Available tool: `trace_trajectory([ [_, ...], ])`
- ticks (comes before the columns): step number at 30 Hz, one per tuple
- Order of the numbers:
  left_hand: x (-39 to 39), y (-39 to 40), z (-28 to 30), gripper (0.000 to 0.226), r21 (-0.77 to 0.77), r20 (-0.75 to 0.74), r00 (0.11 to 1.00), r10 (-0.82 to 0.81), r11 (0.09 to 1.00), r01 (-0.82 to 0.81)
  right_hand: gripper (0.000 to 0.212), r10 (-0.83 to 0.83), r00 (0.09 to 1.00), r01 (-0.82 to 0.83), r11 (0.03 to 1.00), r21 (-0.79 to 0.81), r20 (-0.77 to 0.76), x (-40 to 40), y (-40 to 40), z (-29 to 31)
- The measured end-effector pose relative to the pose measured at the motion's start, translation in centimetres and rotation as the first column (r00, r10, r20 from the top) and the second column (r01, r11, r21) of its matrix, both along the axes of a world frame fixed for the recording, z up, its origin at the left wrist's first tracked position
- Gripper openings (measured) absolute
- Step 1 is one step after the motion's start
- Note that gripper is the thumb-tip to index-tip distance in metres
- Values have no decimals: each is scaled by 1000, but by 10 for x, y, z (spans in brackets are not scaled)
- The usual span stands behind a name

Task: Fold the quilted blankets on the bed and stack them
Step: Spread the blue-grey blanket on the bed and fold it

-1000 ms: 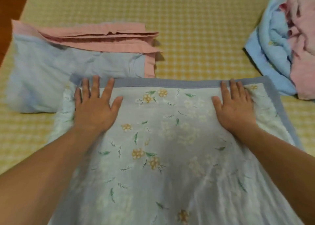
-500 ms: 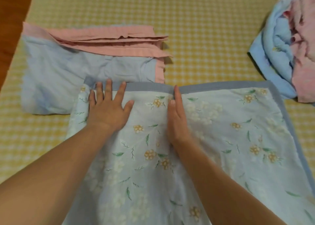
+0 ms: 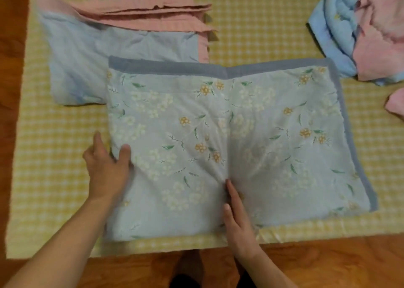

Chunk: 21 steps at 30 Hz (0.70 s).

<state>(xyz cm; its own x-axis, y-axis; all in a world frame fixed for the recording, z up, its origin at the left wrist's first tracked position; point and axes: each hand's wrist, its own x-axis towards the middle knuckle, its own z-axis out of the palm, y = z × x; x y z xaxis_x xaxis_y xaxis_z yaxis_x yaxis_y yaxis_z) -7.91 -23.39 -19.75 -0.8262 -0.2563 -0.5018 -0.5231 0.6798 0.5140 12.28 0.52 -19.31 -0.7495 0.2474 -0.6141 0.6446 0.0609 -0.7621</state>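
We note floral quilted blanket (image 3: 240,134): soft rectangle, grey border, lying on yellow gingham bed cover (image 3: 54,156), corner overlapping folded pink-edged blanket (image 3: 122,54). Right hand (image 3: 239,220): fingers straight, pressing centre crease. Left hand (image 3: 107,169): thumb atop left edge; grip we cannot tell.

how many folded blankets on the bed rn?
2: the pink-edged blue blanket far left, and the floral blanket at centre, overlapping its corner. The crumpled heap far right is unfolded; its count is unclear.
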Motion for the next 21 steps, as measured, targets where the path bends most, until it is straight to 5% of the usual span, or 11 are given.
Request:
trace_trajectory([
  [5, 44, -36, 26, 56, 387, 518, 849, 104, 856, -341, 50, -142, 982, 158, 977, -141, 121, -10, 1, -3],
  [7, 39, -33, 48, 78, 481, 600, 800, 20, 790, -380, 38, -230, 957, 263, 945, -193, 177, -17, 10, 4],
  [9, 27, -22, 74, 98, 591, 553, 831, -58, 730, -343, 25, -287, 914, 369, 881, -296, 287, -34, 26, 21],
  [12, 13, 33, 122, 66, 707, 296, 944, -147, 698, -113, 20, -164, 926, 297, 872, -388, 341, -61, 66, 58],
  [14, 11, 87, 144, 71, 710, 131, 963, -235, 700, 75, 29, -125, 944, 246, 884, -397, 306, -79, 102, 81],
  [18, 36, 223, 154, 99, 659, -42, 861, -507, 633, 405, 53, -218, 966, 259, 838, -479, 141, -114, 187, 127],
  [21, 76, 331, 127, 102, 580, -9, 748, -663, 606, 545, 47, -160, 987, 156, 856, -494, 34, -139, 252, 129],
])
